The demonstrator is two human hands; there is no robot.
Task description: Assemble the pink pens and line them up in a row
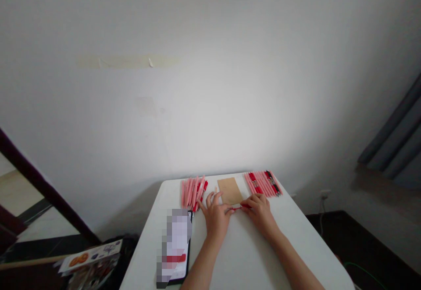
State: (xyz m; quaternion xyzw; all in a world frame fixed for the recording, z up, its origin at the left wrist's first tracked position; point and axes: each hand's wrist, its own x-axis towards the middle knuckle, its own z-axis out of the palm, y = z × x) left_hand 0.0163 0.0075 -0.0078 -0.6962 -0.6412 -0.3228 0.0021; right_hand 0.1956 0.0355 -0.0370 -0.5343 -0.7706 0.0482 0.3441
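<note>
A slim red item (236,208) is closely pinched by the left grip (217,216) and right grip (261,209). Handling is judged underway; steadiness seems required next.

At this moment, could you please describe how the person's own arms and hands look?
Both are bare. The left hand and right hand have no gloves; no ring or watch is visible. No sleeve shows on the left forearm or right forearm. Nail details are too small to tell.
</note>
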